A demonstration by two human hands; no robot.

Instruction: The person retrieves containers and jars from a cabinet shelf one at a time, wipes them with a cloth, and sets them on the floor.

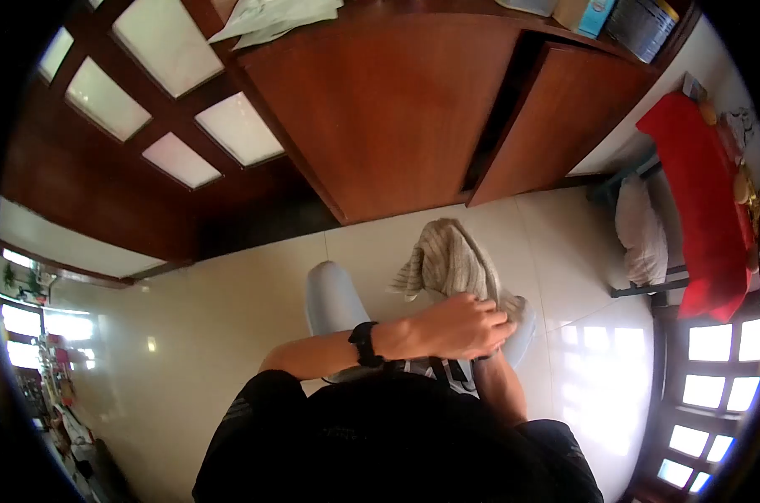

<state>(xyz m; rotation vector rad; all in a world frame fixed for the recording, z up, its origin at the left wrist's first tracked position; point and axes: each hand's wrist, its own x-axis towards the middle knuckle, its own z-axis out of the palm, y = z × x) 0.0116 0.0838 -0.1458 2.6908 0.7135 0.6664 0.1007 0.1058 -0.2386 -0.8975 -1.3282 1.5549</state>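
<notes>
A beige striped cloth [447,260] lies draped over my right knee [521,331]. My left knee [334,298], in light grey trousers, is bare beside it. My left hand [464,327], with a black watch [363,342] on its wrist, reaches across my body, its fingers curled onto the cloth's near end. Only my right forearm [501,390] shows, rising from below. My right hand is hidden under the left one, so its grip cannot be seen.
A brown wooden cabinet [397,109] stands ahead, its right door [556,126] ajar, with papers and tins on top. A red-covered table [703,201] and a white cushion [641,230] on a frame are at the right. Glossy cream floor tiles [229,335] surround me.
</notes>
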